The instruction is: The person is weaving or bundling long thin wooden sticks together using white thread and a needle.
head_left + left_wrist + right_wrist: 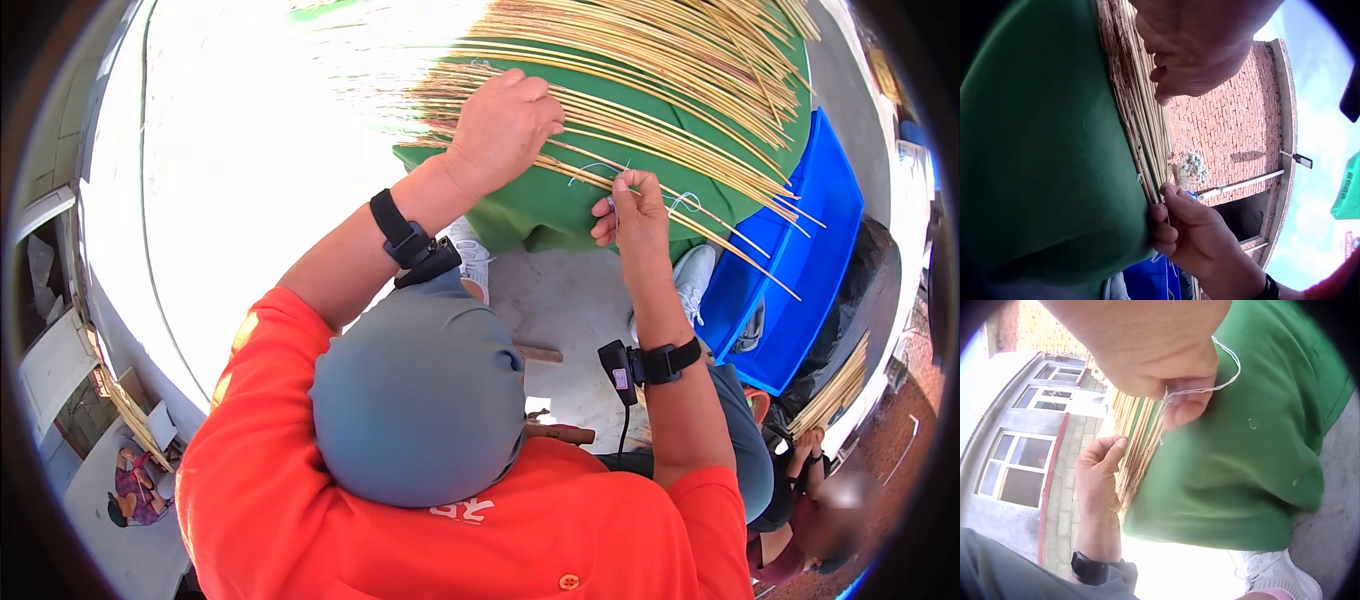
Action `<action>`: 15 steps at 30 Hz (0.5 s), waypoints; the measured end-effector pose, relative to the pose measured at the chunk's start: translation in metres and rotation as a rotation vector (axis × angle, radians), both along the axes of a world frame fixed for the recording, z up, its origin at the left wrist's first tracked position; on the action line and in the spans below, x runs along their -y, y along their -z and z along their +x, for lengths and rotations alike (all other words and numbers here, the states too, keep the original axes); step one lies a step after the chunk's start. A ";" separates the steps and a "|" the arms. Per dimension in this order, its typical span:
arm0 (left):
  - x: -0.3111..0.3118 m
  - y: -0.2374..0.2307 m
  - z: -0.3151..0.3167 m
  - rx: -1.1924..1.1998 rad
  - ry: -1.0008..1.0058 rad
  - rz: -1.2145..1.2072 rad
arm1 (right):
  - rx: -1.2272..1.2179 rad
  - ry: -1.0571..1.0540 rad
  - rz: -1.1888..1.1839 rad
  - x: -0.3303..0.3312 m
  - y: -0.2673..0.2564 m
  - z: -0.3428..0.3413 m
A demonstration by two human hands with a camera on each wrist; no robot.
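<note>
Long thin straw-coloured stalks (pixel 690 125) lie in rows across a green cloth (pixel 540 210). My left hand (pixel 505 130) is over the nearer row, its thumb and forefinger (pixel 1114 450) pinching at the stalks' edge. Farther right along the nearest stalks, my right hand (pixel 640 215) pinches a white string (pixel 1230 362) close against them. The string curves out from between its curled fingers in the right wrist view. Another loop of string (pixel 684 202) lies just right of that hand. The right hand (pixel 1194 234) in the left wrist view has thumb and fingers around the stalk edge.
A blue plastic tub (pixel 800 270) stands right of the cloth, with black sheeting (pixel 870 275) beyond it. Another bundle of stalks (pixel 832 390) lies at the lower right near a seated person (pixel 790 540). White shoes (pixel 692 280) show below the cloth's edge.
</note>
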State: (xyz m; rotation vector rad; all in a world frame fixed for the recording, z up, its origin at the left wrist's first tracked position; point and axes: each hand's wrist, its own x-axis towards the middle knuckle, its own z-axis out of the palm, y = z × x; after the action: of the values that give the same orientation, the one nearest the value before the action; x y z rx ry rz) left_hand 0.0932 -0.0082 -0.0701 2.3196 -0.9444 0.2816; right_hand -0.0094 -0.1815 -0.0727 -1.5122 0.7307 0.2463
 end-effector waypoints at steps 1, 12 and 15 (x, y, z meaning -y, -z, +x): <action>-0.007 -0.002 0.007 -0.020 -0.079 0.005 | 0.023 -0.004 0.021 0.001 0.001 0.000; -0.035 -0.001 0.013 -0.002 0.009 0.211 | -0.005 0.004 0.004 0.003 0.002 -0.001; -0.026 0.000 0.013 0.016 0.034 0.235 | 0.034 -0.006 -0.001 0.003 0.003 -0.003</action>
State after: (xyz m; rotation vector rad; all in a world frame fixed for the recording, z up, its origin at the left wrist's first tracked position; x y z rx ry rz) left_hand 0.1061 0.0180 -0.0701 2.5132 -1.0734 0.1835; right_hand -0.0123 -0.1840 -0.0762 -1.5166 0.6992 0.2239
